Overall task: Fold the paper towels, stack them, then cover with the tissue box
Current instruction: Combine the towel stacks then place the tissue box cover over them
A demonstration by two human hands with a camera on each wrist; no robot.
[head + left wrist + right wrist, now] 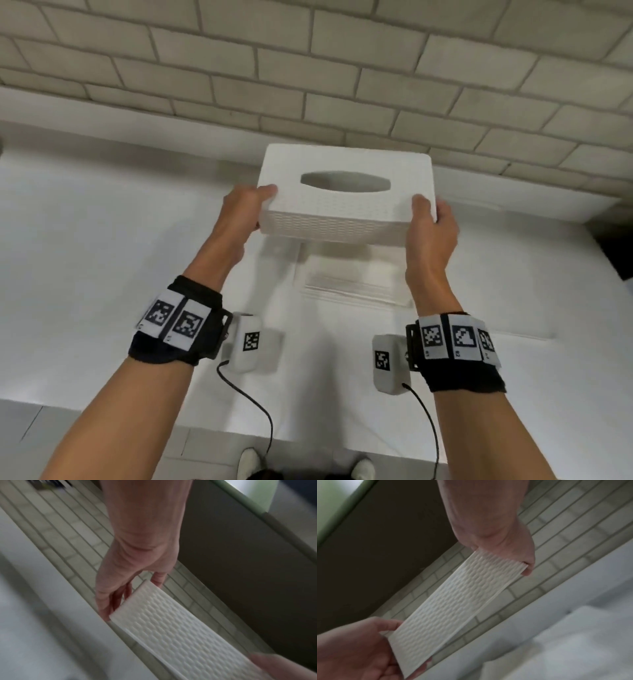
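From the head view, we hold the white tissue box (346, 195) in the air above the table (102, 240), its oval opening facing up. Our left hand (245, 209) grips its left end and our right hand (432, 222) its right end, thumbs on top. Just below the box, the stack of folded paper towels (356, 277) lies flat on the table, near the tiled wall (308, 68).

At the left wrist, our fingers (109, 601) curl round the box's textured end, thumb at the far corner.

At the right wrist, our hand clamps the other end, with the left hand at the near end.
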